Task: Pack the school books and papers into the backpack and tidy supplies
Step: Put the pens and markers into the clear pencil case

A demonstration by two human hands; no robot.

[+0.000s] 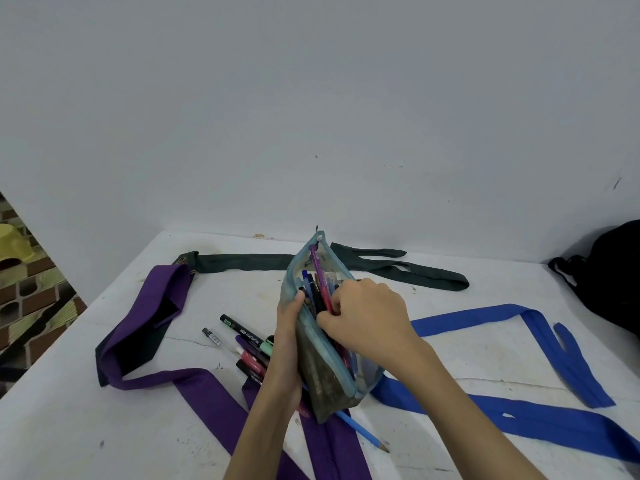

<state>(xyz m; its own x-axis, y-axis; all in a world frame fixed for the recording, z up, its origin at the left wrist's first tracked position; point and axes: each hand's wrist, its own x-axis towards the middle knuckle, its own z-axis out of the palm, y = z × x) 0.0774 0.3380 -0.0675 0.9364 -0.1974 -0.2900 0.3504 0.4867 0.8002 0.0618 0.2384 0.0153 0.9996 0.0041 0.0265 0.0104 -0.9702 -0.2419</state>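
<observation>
A clear pencil case [325,379] with a pale blue zip stands open at the middle of the white table [485,341], filled with several pens. My left hand [289,344] grips its left side and holds it upright. My right hand [363,318] reaches into the opening, fingers curled round the pens inside. Several loose pens and a black highlighter [242,332] lie on the table just left of the case. A blue pencil [363,433] lies under the case, tip pointing to the near right. The black backpack [609,278] sits at the table's right edge, partly cut off.
A purple cloth strip [145,327] lies at the left and runs toward me under the case. A dark green strip [249,262] lies along the back by the wall. A blue strip [519,410] loops across the right. Left of the table's left edge lies patterned floor.
</observation>
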